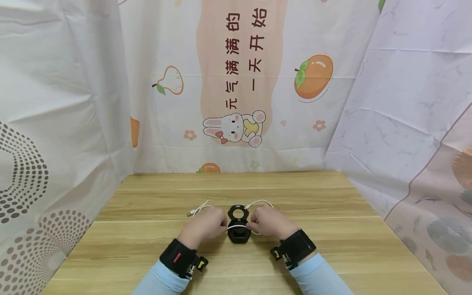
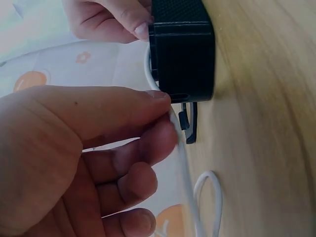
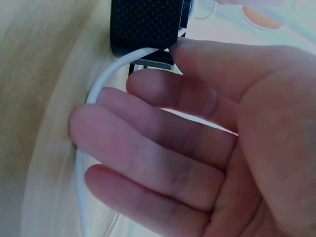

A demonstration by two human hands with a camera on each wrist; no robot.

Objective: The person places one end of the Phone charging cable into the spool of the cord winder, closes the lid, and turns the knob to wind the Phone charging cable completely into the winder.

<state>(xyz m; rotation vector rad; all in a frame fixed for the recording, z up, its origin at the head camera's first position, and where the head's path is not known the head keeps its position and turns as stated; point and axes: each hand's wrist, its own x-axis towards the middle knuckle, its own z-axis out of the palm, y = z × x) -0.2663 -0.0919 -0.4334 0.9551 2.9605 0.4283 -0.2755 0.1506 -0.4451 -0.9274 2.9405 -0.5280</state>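
Note:
On the tabletop, between the hands, stands a black hexagonal device (image 1: 239,235) with a flipped-up hexagonal ring (image 1: 231,212) behind it. A white USB cable (image 1: 237,225) crosses over its front part. My left hand (image 1: 209,223) pinches the cable between thumb and index finger at the device's left edge, as the left wrist view shows. At the right edge, my right hand (image 1: 268,221) pinches the cable against the rim, thumb tip on the black side; its other fingers (image 3: 123,143) are loosely bent beside the cable. The USB plug (image 1: 190,213) lies beyond the left hand.
A loop of the cable (image 1: 263,200) runs from near the ring to behind the right hand. The wooden table (image 1: 147,254) ends at a printed curtain (image 1: 169,123) at the back, with more curtains on both sides. Black straps (image 1: 178,258) with small cameras sit on both wrists.

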